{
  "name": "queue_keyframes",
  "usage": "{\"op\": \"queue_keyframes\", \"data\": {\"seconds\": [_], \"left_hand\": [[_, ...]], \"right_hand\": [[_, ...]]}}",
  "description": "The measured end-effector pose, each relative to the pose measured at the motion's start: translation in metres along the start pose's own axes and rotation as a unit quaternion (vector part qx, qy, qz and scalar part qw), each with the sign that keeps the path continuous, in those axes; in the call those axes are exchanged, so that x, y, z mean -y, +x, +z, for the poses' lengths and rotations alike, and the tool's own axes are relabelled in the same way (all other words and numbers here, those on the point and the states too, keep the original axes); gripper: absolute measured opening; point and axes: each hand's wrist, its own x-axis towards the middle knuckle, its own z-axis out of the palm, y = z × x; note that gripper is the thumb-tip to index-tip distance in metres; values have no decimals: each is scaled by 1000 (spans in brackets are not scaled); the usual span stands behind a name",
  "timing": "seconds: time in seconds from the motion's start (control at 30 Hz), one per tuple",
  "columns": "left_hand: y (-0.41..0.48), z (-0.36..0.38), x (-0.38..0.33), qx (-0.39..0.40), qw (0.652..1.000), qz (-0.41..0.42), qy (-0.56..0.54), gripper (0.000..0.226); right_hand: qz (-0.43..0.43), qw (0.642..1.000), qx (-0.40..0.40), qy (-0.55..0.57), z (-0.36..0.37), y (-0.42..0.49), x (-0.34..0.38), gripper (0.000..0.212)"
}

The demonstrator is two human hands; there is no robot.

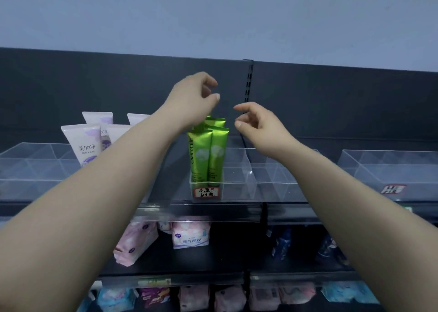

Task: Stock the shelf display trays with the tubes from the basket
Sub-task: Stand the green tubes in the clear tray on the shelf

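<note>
Pink soft packs [189, 234] on lower shelf [213, 263]; blue bottles [282, 242] to right; assorted packs [194, 297] in row beneath.

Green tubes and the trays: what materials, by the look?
Green tubes: likely foil-laminate plastic; metallic sheen, flat crimped tops. Trays: clear rigid plastic, probably acrylic; see-through walls, bright glints along the edges.

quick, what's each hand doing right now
Left hand: curled just above the green tubes; a grip cannot be told.
Right hand: open, loosely curled, holding nothing.
</note>
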Motion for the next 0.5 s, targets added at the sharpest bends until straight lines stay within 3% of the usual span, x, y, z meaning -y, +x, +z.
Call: {"op": "queue_keyframes", "data": {"seconds": [0.27,0.5], "left_hand": [[-29,54,-74,11,986,154,62,47],[-74,139,-139,93,973,210,31,49]], "right_hand": [[-41,949,-85,-301,-62,-55,-8,51],[21,908,-127,-398,-131,-155,-50,54]]}}
